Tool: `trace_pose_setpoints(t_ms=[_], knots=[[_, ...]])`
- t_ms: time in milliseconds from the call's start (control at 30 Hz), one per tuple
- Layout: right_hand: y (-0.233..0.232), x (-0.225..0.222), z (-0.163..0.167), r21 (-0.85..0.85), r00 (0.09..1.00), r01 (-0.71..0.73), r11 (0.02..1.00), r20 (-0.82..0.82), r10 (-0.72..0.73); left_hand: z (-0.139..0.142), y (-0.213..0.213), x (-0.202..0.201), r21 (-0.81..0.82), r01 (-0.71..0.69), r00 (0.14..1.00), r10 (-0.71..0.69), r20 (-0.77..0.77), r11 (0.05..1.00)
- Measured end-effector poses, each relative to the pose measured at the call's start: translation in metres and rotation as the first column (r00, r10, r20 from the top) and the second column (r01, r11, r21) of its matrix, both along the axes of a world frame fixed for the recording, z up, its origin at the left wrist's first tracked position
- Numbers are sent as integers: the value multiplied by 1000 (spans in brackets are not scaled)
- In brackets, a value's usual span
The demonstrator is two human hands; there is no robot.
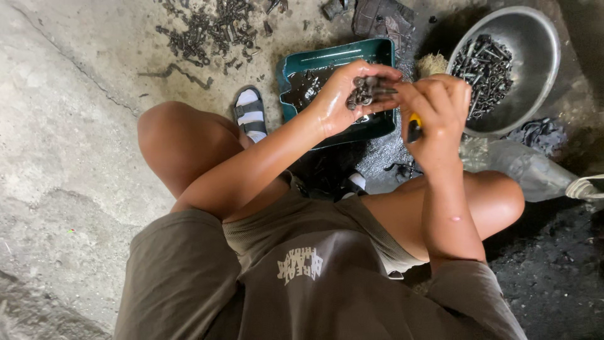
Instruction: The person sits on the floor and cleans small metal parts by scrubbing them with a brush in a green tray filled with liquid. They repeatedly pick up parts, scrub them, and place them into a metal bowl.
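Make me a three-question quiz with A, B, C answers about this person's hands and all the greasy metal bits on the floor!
1. Where does the round metal bowl sit?
A. upper right
B. lower left
C. on the person's lap

2. What colour is the tray under the hands?
A. red
B. teal green
C. white

3. What is the left hand doing?
A. lying flat on the floor
B. hanging empty
C. holding a bunch of dark bolts

Answers: 1 A, it lies by the top right edge, holding dark bolts. 2 B, its rim shows teal green. 3 C, the fingers curl round the bolts, while the right hand grips a yellow-handled tool.
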State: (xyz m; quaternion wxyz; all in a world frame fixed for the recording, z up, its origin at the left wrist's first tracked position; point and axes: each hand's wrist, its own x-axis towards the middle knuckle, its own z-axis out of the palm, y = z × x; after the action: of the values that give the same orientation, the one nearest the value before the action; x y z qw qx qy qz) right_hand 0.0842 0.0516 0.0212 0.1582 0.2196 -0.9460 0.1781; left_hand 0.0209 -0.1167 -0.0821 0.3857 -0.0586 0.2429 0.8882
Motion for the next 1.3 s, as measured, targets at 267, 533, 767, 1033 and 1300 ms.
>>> trace_pose_setpoints(t_ms=[267,533,767,1033,1300], knots=[[34,-15,-9,-370,989,116,922,133,-71,13,15,-12,-306,140,985,-165,-59,942],[65,-36,-8,-417,980,170,893,164,-111,15,34,-24,-99,208,940,-227,-254,973],[97,-41,-33,-1,881,391,920,289,-374,13,31,-33,-141,85,929,-130,-346,986],[159,-48,-71,-881,879,460,112,470,78,5,33,-36,-228,9,920,-98,-380,974],[163,-39,-93,-855,878,472,-213,433,206,-9,45,-34,-337,-58,870,-118,-479,940]])
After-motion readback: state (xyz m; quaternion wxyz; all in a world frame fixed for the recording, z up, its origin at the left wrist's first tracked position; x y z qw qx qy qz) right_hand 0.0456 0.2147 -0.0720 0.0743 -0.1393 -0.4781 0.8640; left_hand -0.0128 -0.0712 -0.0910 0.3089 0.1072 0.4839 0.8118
